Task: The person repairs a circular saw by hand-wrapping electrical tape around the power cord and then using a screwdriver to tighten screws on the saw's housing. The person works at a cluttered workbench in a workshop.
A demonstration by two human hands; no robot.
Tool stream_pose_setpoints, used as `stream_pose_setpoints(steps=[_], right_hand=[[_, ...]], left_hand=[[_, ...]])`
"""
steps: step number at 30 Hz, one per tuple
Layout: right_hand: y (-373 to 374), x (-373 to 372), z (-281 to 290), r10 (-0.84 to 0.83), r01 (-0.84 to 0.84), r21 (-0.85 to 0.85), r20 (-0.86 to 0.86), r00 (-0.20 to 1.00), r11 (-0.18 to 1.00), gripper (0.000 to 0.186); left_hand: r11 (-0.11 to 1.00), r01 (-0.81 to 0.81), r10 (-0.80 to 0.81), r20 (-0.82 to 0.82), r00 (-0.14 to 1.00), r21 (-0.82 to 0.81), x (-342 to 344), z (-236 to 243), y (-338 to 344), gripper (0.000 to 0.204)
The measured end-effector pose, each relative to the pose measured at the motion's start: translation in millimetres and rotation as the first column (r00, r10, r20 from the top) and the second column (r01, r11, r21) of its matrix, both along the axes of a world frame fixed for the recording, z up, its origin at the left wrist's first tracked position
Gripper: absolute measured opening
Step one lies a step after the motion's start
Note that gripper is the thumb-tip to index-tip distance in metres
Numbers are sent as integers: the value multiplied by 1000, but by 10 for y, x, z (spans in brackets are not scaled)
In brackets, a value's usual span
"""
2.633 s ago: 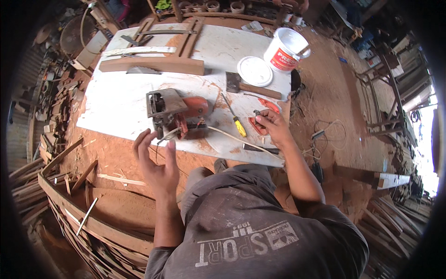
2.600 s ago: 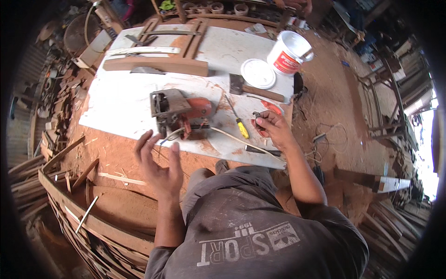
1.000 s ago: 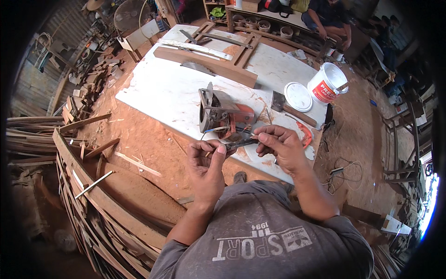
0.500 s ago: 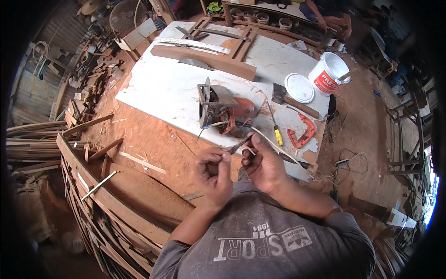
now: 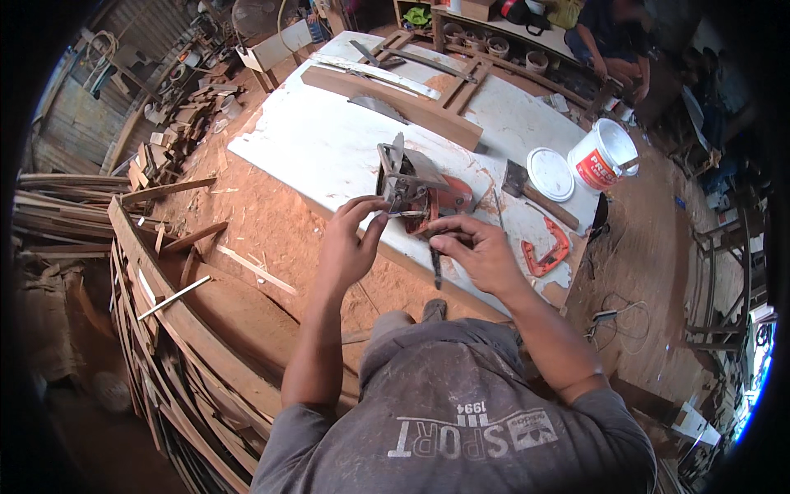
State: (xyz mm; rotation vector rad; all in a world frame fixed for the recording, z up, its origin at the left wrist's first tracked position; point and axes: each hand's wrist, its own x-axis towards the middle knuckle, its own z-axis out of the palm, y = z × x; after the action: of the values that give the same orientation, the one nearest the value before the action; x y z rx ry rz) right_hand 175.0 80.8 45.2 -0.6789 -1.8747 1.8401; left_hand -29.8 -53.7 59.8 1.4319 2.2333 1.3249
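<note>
A partly opened circular saw (image 5: pixel 448 194), with a grey metal base and orange housing, lies on the white-topped table. At its near left side my left hand (image 5: pixel 350 247) pinches a thin wire (image 5: pixel 405 215) between thumb and fingers. Against the near side of the housing is my right hand (image 5: pixel 481 253), its thumb and forefinger closed on a short black cord (image 5: pixel 437 267) that hangs past the table edge. An orange handle cover (image 5: pixel 547 249) rests to the right. Beyond the right hand shows the shaft of a screwdriver (image 5: pixel 499 207); its handle is hidden.
A hammer (image 5: pixel 547 204), a white lid (image 5: pixel 550 174) and a white bucket (image 5: pixel 605 152) stand at the table's right. Behind the saw lie a timber beam (image 5: pixel 395 105), a saw blade (image 5: pixel 377 107) and a wooden frame (image 5: pixel 465 86). Long wood strips (image 5: pixel 177 350) fill the left. Another person (image 5: pixel 613 49) sits far right.
Both hands have moved forward from near my body to the saw. My left hand has gone from the black cord to the wire; the right hand now covers the screwdriver's yellow handle.
</note>
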Motion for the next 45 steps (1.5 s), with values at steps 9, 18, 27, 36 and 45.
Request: stream_pose_setpoints(steps=[9,18,27,36,45], right_hand=[[-43,-264,-177,-113,107,469,-15,993,877,19],[61,-295,-348,-154,199,580,-126,980,790,17],[183,-357,-318,-57,102,542,-99,993,834,17],[373,-362,-276,49,-41,454,-6,999,890,21],[487,-483,-109,158,-170,79,138,978,982,22]], left_hand=[[971,137,-137,13,990,-196,-40,-228,221,21],[996,69,-64,78,995,-63,193,-316,181,21],[997,71,-64,177,982,-35,204,-306,151,21],[988,107,-88,164,982,-108,168,-282,168,25],[999,49,-50,34,998,14,187,-388,196,16]])
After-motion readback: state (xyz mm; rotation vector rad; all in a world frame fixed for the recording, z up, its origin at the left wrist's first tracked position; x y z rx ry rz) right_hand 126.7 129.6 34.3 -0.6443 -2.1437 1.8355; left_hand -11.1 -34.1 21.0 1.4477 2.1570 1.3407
